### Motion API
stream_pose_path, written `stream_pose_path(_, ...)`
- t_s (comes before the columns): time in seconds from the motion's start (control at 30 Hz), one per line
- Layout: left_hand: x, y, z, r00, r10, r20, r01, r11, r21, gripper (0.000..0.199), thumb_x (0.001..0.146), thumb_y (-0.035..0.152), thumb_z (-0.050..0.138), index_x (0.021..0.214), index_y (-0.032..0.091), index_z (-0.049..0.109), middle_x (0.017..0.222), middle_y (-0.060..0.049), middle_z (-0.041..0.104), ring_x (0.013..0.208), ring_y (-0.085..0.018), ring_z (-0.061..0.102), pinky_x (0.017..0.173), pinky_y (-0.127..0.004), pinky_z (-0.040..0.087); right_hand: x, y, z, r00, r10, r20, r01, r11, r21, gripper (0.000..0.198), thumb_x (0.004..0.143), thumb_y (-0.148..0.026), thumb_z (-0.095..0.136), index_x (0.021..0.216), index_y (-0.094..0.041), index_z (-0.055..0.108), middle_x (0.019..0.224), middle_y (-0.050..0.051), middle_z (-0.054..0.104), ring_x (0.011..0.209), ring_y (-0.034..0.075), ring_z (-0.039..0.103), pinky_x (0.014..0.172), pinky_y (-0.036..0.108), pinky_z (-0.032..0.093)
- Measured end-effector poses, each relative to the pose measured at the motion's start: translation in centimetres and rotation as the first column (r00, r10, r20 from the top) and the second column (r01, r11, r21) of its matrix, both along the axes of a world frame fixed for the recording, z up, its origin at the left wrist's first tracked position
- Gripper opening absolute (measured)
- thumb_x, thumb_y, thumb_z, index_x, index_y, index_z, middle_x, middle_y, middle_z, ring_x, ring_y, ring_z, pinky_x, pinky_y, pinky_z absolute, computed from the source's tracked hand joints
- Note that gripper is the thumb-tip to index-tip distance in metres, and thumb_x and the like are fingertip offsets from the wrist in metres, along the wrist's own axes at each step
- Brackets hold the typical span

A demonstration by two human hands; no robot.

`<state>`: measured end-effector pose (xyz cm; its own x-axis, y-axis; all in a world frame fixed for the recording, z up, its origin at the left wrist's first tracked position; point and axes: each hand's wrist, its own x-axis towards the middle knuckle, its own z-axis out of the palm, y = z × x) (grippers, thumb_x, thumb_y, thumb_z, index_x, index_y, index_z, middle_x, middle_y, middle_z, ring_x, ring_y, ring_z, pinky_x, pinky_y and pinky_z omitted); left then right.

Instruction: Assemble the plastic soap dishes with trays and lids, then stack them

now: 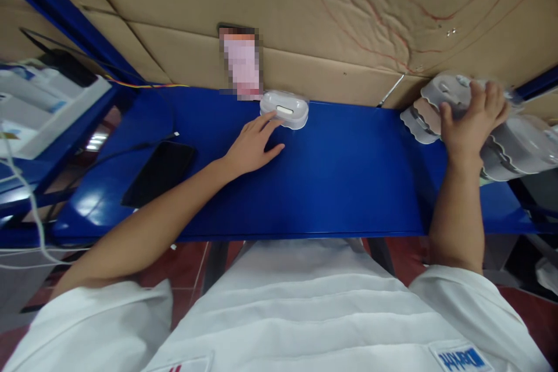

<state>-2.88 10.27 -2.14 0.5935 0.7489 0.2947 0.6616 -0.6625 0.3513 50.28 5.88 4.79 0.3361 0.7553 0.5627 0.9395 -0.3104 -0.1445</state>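
My left hand lies with its fingers stretched out, the fingertips at the near edge of a clear plastic blister pack. A small white oblong piece sits in the middle of that pack. On the right, my right hand is curled over the top of several stacked clear blister packs with wavy edges, thumb on the left and fingers on the far side. It grips an upper pack, partly hidden under the palm and slightly blurred.
A black phone rests on the blue table at left, near a dark cable. Brown cardboard with red lines covers the back, where a pixelated rectangle leans. White boxes stand far left.
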Motion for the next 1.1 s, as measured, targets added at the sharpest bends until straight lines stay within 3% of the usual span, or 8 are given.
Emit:
stream_pose_path(0.13, 0.0, 1.1, -0.7, 0.999, 0.05, 0.003, -0.05, 0.999, 0.009, 0.068, 0.104, 0.043, 0.058, 0.164, 0.016, 0.042, 0.171, -0.023, 0.04, 0.158, -0.042, 0.038, 0.127, -0.064, 0.032, -5.1, 0.2, -0.6, 0.988, 0.137, 0.064, -0.138, 0.99, 0.008, 0.07, 0.107, -0.055, 0.05, 0.164, -0.017, 0.041, 0.176, 0.023, 0.03, 0.166, 0.034, 0.02, 0.129, 0.066, 0.012)
stream_pose_path(0.23, 0.3, 0.7, -0.6, 0.999, 0.043, 0.018, -0.045, 0.993, 0.106, 0.053, 0.105, 0.041, 0.056, 0.154, 0.019, 0.057, 0.154, -0.02, 0.058, 0.145, -0.041, 0.049, 0.122, -0.064, 0.032, -11.0, 0.1, -2.2, 0.908, 0.406, 0.103, -0.402, 0.914, -0.053, 0.06, 0.108, -0.052, 0.049, 0.158, -0.019, 0.049, 0.17, 0.02, 0.043, 0.162, 0.033, 0.032, 0.129, 0.063, 0.021)
stream_pose_path(0.47, 1.5, -3.3, 0.2, 0.975, -0.216, -0.046, 0.22, 0.967, 0.126, 0.038, 0.105, 0.032, 0.057, 0.142, 0.025, 0.066, 0.137, -0.013, 0.069, 0.134, -0.033, 0.059, 0.119, -0.057, 0.037, -20.9, -2.4, -5.6, 0.416, 0.905, -0.083, -0.88, 0.378, -0.289, 0.064, 0.107, -0.061, 0.052, 0.164, -0.032, 0.045, 0.167, 0.011, 0.052, 0.157, 0.036, 0.044, 0.128, 0.062, 0.029)
stream_pose_path(0.53, 1.8, -4.1, 0.5, 0.975, -0.215, -0.052, 0.219, 0.97, 0.105, 0.039, 0.105, 0.031, 0.058, 0.143, 0.024, 0.066, 0.143, -0.015, 0.067, 0.137, -0.034, 0.059, 0.119, -0.057, 0.037, -21.6, -3.0, -6.0, 0.35, 0.927, -0.132, -0.907, 0.301, -0.296, 0.067, 0.106, -0.06, 0.055, 0.166, -0.032, 0.044, 0.163, 0.011, 0.057, 0.153, 0.036, 0.049, 0.127, 0.062, 0.031)
stream_pose_path(0.73, 1.9, -5.1, 1.4, 0.949, -0.315, 0.025, 0.315, 0.948, -0.037, 0.033, 0.109, 0.037, 0.055, 0.138, 0.028, 0.067, 0.132, -0.008, 0.075, 0.128, -0.027, 0.066, 0.121, -0.053, 0.035, -22.2, -3.7, -5.8, 0.332, 0.922, -0.201, -0.935, 0.292, -0.203, 0.052, 0.105, -0.062, 0.058, 0.146, -0.031, 0.066, 0.141, 0.011, 0.071, 0.138, 0.034, 0.062, 0.119, 0.057, 0.041)
stream_pose_path(0.83, 2.1, -5.7, 1.5, 0.972, -0.236, 0.022, 0.233, 0.969, 0.08, 0.035, 0.11, 0.035, 0.052, 0.141, 0.025, 0.066, 0.146, -0.014, 0.067, 0.14, -0.03, 0.058, 0.125, -0.058, 0.032, -21.9, -3.5, -5.5, 0.322, 0.912, -0.255, -0.946, 0.298, -0.128, 0.035, 0.111, -0.052, 0.05, 0.128, -0.029, 0.071, 0.134, 0.008, 0.076, 0.13, 0.029, 0.068, 0.115, 0.053, 0.045)
stream_pose_path(1.0, 2.3, -6.5, 1.7, 0.959, -0.267, -0.092, 0.281, 0.934, 0.22, 0.034, 0.108, 0.04, 0.059, 0.136, 0.025, 0.069, 0.148, -0.016, 0.064, 0.139, -0.034, 0.058, 0.122, -0.059, 0.038, -19.6, -2.0, -5.3, 0.557, 0.81, -0.184, -0.826, 0.564, -0.016, 0.033, 0.112, -0.047, 0.044, 0.114, -0.026, 0.07, 0.117, 0.009, 0.081, 0.11, 0.03, 0.075, 0.105, 0.052, 0.05)
stream_pose_path(1.1, 2.0, -6.2, 1.5, 0.939, -0.296, -0.176, 0.326, 0.929, 0.177, 0.029, 0.107, 0.041, 0.059, 0.122, 0.022, 0.074, 0.137, -0.015, 0.07, 0.128, -0.033, 0.066, 0.12, -0.057, 0.042, -17.5, -0.9, -5.6, 0.633, 0.767, -0.11, -0.774, 0.624, -0.107, 0.031, 0.11, -0.044, 0.046, 0.115, -0.024, 0.069, 0.121, 0.011, 0.08, 0.113, 0.032, 0.073, 0.109, 0.056, 0.045)
